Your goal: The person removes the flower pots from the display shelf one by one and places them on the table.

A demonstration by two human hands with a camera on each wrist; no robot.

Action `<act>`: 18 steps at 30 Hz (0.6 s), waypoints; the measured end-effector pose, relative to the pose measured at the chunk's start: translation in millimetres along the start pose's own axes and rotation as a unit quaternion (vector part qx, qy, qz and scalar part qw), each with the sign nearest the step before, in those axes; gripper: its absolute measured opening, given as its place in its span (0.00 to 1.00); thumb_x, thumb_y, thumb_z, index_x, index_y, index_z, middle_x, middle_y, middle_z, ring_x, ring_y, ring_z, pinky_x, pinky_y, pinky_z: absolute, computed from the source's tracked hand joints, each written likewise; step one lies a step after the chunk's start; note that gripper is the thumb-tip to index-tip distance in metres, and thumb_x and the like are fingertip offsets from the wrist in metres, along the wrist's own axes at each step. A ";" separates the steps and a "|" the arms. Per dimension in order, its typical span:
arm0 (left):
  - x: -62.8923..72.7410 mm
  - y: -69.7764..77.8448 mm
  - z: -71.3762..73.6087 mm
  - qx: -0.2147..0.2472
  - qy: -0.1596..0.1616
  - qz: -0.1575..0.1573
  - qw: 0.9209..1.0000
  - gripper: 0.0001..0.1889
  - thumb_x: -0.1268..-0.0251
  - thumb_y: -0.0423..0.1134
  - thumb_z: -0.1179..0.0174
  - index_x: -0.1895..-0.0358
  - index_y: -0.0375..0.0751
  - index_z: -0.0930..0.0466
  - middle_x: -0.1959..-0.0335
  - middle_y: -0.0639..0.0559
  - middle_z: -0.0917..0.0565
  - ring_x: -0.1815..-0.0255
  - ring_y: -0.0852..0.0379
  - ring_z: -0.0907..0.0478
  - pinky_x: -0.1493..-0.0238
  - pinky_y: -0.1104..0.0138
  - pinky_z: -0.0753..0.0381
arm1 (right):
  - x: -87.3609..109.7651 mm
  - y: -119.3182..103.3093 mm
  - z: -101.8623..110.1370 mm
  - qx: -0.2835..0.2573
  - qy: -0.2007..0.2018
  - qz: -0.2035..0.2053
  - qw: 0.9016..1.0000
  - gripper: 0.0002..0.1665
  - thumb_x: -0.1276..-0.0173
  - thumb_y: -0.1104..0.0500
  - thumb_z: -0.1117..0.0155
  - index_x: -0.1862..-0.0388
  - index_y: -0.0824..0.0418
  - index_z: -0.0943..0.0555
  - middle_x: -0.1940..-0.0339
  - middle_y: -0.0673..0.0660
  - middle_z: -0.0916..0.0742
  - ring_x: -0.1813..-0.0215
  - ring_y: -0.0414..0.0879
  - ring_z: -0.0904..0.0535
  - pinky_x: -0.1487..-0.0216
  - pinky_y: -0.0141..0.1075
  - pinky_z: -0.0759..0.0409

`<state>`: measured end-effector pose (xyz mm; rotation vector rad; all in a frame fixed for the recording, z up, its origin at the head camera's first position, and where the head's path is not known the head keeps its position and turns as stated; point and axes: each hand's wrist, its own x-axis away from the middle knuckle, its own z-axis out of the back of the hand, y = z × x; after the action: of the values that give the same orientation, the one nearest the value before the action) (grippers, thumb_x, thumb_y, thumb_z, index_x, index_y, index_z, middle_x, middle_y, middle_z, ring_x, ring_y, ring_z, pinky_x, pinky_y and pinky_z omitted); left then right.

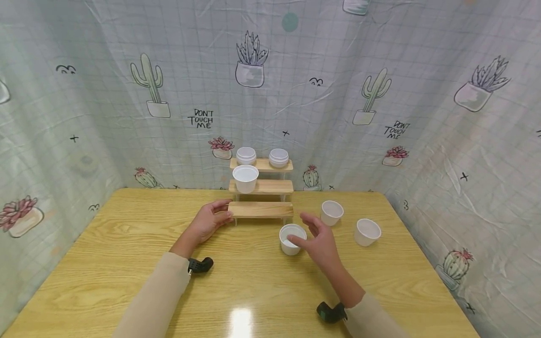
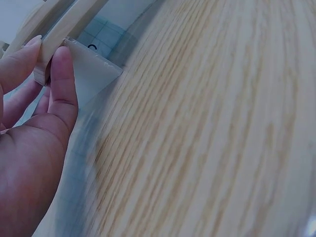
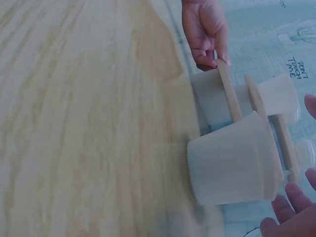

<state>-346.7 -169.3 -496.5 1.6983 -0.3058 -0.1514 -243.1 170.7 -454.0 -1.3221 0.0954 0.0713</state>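
Note:
A three-step display rack with wooden boards [image 1: 259,210] and clear side supports stands at the back of the table. My left hand [image 1: 208,221] grips the left end of its lowest board [image 2: 66,29], thumb above and a finger below. A white cup [image 1: 291,248] stands upright in front of the rack's right end. My right hand [image 1: 321,244] is beside this cup, fingers spread and thumb over its mouth in the head view. In the right wrist view the fingers [image 3: 291,202] lie close to the cup's rim; whether they touch cannot be told.
One white cup [image 1: 245,180] sits on the middle board's left side. Two white jars [image 1: 246,157] stand on the top board. Two more white cups [image 1: 331,213] stand on the table at right. A patterned curtain [image 1: 270,70] encloses the table's back and sides.

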 end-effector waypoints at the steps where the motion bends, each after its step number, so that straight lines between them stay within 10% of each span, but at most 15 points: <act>1: 0.5 0.5 -0.2 0.001 0.001 0.000 1.000 0.31 0.25 0.24 0.45 0.23 0.26 0.42 0.50 0.47 0.31 0.57 0.62 0.21 0.46 0.71 0.12 | 0.6 1.4 -0.2 0.006 0.000 -0.002 1.000 0.44 0.46 0.56 0.16 0.31 0.60 0.24 0.29 0.59 0.21 0.23 0.57 0.30 0.17 0.52 0.36; 18: 2.1 1.4 -1.5 0.003 0.000 -0.005 1.000 0.31 0.25 0.24 0.45 0.23 0.25 0.43 0.50 0.47 0.30 0.57 0.62 0.20 0.45 0.70 0.12 | 3.7 15.4 -4.6 0.047 -0.030 -0.041 0.998 0.55 0.48 0.59 0.15 0.24 0.65 0.33 0.26 0.66 0.26 0.24 0.61 0.30 0.22 0.56 0.30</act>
<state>-344.5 -168.7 -494.7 1.7065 -0.2987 -0.1582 -241.3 170.0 -470.4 -1.2279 -0.0067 0.0369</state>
